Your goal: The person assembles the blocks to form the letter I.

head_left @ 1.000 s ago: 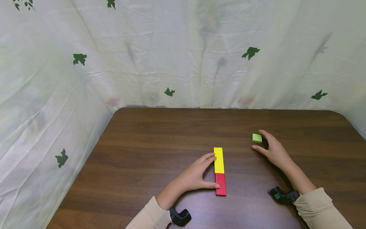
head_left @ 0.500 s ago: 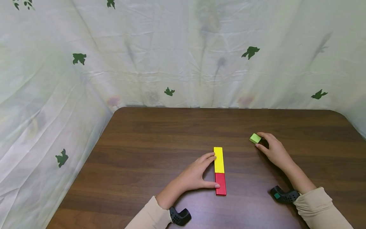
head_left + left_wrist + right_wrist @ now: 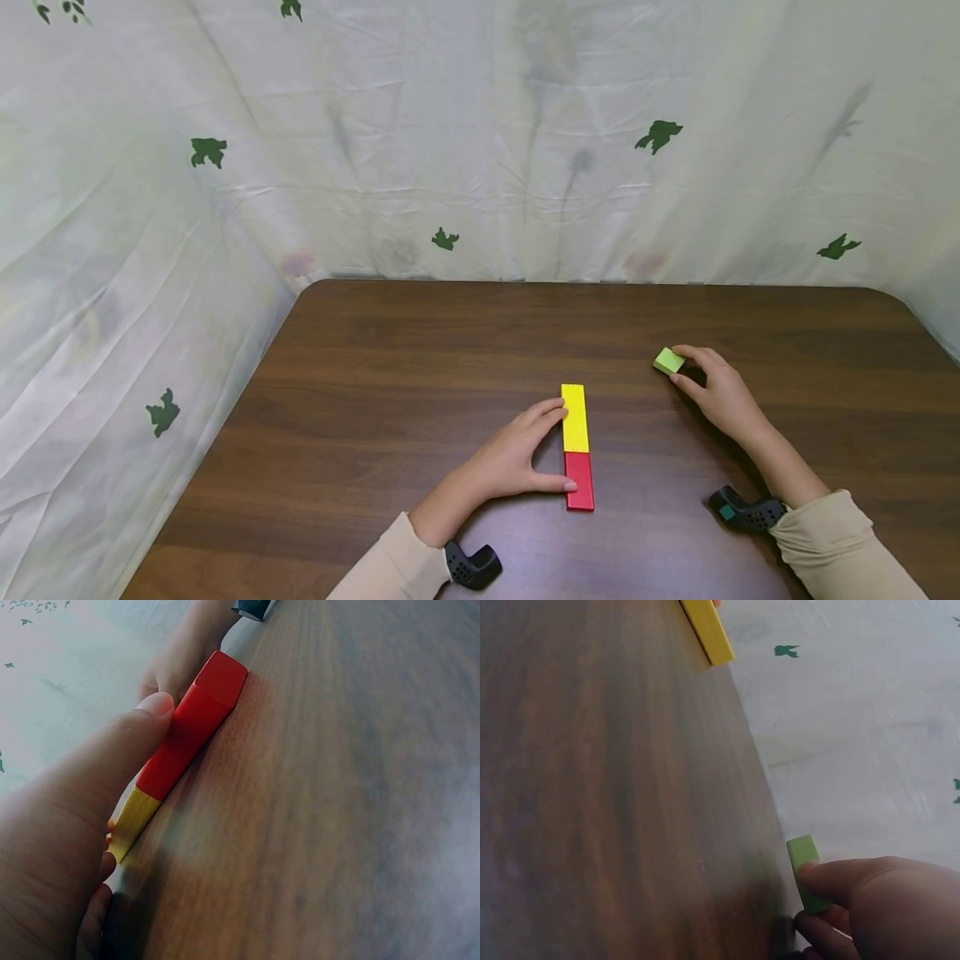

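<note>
A yellow block [image 3: 575, 425] and a red block [image 3: 578, 467] lie end to end on the table, forming one straight strip. My left hand [image 3: 504, 463] rests against the strip from the left, its thumb on the red block and its fingertips at the yellow block's left side. In the left wrist view, the thumb lies against the red block [image 3: 187, 727]. Farther back on the right, my right hand [image 3: 718, 395] pinches a small light-green block [image 3: 667, 361] between thumb and fingers. The right wrist view shows the thumb across the face of the green block [image 3: 802, 851].
The brown wooden table [image 3: 405, 350] has rounded far corners. A pale curtain [image 3: 480, 167] with green leaf shapes hangs behind it and along the left. Black wrist devices [image 3: 746, 510] sit at both cuffs.
The fingers of the right hand have closed on the green block. The block has turned at an angle and shifted slightly left. My left hand and the strip have stayed put.
</note>
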`<state>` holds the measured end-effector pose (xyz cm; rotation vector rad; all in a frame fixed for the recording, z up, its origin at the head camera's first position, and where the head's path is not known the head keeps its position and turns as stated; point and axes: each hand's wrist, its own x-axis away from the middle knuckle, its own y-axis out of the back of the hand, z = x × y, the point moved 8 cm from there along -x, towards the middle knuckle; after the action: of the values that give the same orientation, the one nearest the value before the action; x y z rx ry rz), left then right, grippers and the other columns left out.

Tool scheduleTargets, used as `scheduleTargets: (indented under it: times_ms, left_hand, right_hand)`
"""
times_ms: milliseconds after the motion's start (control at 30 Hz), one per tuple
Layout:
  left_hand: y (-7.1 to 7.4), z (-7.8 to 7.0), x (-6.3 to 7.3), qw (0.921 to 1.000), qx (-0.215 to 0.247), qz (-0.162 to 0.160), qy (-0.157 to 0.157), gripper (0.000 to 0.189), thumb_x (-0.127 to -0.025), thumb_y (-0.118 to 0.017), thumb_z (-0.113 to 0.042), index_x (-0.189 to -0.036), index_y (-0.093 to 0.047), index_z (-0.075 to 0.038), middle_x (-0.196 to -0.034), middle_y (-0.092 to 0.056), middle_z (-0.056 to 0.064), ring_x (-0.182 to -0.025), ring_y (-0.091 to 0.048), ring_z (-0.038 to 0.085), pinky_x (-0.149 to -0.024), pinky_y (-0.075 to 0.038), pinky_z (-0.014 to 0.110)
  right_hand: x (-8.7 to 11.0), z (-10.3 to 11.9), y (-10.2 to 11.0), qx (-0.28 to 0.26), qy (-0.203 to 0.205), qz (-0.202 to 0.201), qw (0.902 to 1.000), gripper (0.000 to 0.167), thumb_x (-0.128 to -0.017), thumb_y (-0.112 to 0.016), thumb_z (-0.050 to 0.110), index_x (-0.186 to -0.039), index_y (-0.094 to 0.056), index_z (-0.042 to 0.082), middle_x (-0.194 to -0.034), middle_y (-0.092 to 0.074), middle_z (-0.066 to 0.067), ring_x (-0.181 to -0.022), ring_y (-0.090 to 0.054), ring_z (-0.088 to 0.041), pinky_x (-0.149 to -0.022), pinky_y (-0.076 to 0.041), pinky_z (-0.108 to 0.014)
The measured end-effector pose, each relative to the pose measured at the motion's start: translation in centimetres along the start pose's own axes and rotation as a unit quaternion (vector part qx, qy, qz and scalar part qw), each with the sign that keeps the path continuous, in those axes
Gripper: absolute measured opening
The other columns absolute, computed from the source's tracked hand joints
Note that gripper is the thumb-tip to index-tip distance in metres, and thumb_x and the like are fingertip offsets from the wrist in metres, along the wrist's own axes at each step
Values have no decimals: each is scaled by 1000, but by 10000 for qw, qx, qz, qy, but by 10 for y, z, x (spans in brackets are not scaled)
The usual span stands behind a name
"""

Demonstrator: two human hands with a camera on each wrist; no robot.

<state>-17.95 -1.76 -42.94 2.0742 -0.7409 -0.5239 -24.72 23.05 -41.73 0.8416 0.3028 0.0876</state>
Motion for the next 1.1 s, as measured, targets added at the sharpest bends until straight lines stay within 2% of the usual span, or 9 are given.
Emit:
scheduleTargets:
  times_ms: [600,1100]
  left_hand:
    - [1,-1,0,9999,-63,-65,-74,86,-73,-64,-56,-138,-33,-9,-144,-24,-1,-128,-27,15,-100,-30,34]
    - [0,0,0,10000,-46,-28,-31,86,-73,-63,-58,-138,-32,-11,-144,-24,-2,-127,-28,14,-99,-31,34]
  right_hand:
    - [-9,18,-10,-431,268,-25,9987,41,-87,-58,5,-126,-46,-1,-121,-43,-21,-103,-48,-38,-82,-41,-50]
    - [-20,33,-23,-544,509,21,9972,41,-87,-58,5,-126,-46,-2,-120,-45,-19,-104,-49,-35,-83,-42,-48]
